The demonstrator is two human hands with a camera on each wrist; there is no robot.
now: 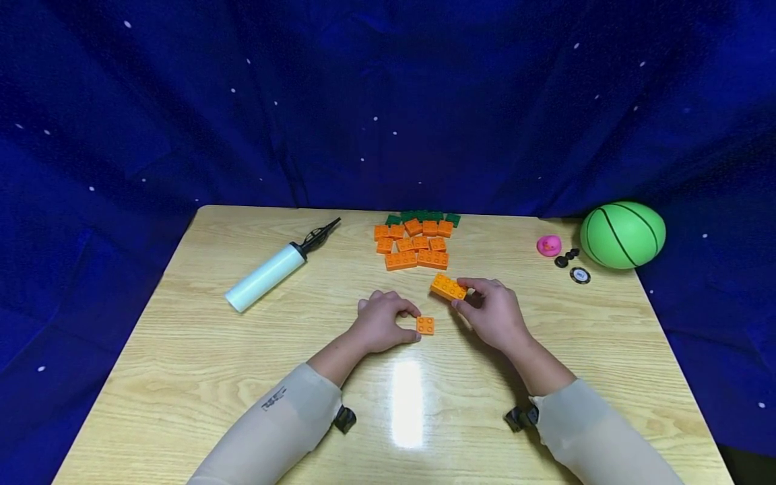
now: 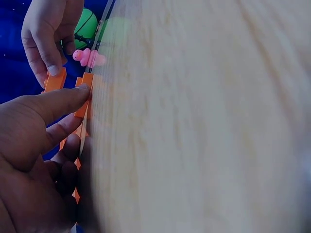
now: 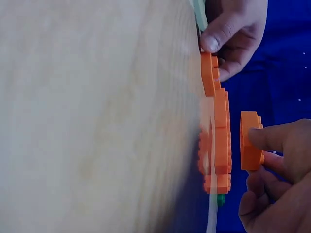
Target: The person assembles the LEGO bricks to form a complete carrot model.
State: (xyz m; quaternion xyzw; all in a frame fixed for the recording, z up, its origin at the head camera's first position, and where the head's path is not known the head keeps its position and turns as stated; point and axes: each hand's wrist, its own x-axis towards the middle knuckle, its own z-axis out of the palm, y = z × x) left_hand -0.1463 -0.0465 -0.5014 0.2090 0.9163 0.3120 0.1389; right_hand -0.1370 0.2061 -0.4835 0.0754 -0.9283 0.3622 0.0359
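A small square orange toy brick [image 1: 426, 326] sits studs-up on the table, and my left hand [image 1: 382, 323] pinches it between thumb and forefinger. Held above the tabletop, a longer orange brick [image 1: 448, 287] is gripped at its right end by my right hand [image 1: 492, 311]. The right wrist view shows that long brick [image 3: 250, 141] raised clear of the table, with the thumb on its side. Farther back lies a group of orange bricks [image 1: 401, 261], with several dark green bricks [image 1: 422, 216] behind them.
To the left lies a pale blue hand pump [image 1: 267, 276] with a black nozzle. A pink rubber duck [image 1: 549, 246], small black pieces [image 1: 564, 260], a round chip [image 1: 580, 275] and a green ball [image 1: 623, 235] stand at the right. A dark blue curtain [image 1: 376, 101] hangs behind the table's back edge.
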